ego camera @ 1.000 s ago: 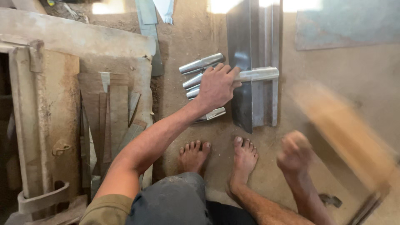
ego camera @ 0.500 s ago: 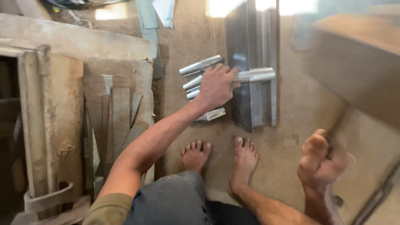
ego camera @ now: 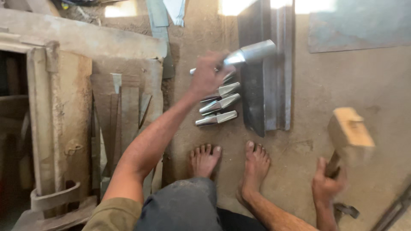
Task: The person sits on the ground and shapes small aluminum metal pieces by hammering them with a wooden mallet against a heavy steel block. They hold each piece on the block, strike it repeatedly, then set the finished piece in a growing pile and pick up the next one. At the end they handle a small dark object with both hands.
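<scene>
Gripping a tapered metal tube (ego camera: 250, 53) at its narrow end, the left hand (ego camera: 209, 72) has its fingers wrapped tight around it and holds it raised over the long steel bar (ego camera: 267, 85) that lies on the dirt floor (ego camera: 342, 85). The right hand (ego camera: 325, 186) is clenched on the handle of a wooden mallet (ego camera: 349, 137), held low and to the right, well apart from the tube. Three more tapered pieces (ego camera: 218, 105) lie side by side just left of the bar, close to the bare feet (ego camera: 231, 164). A swing that lands off the tube could catch the left fingers, which sit near the striking zone. The tube is round and could roll or skid off the bar's edge under a blow, dropping toward the unprotected toes. Both hands look blurred, so exact contact with the bar is hard to tell.
</scene>
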